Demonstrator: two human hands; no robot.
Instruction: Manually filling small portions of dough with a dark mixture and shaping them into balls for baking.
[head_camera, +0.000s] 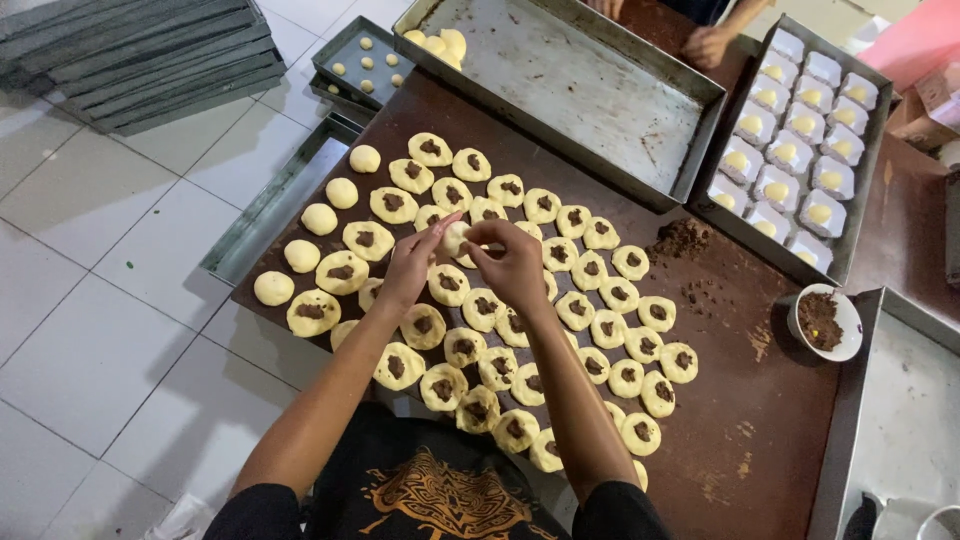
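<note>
Both hands meet over the middle of a brown table (770, 420). My left hand (412, 260) and my right hand (513, 262) pinch one pale dough piece (456, 238) between their fingertips. Under and around them lie several flat dough rounds with a dab of brown filling (590, 268). Several closed plain dough balls (320, 219) lie in a row along the table's left edge.
A large bare metal tray (600, 100) stands at the back, with another person's hand (708, 45) on its far corner. A tray of white paper cups with dough (868, 190) is at the right. A white bowl of brown filling (822, 322) sits near it. Stacked trays (140, 60) rest on the floor.
</note>
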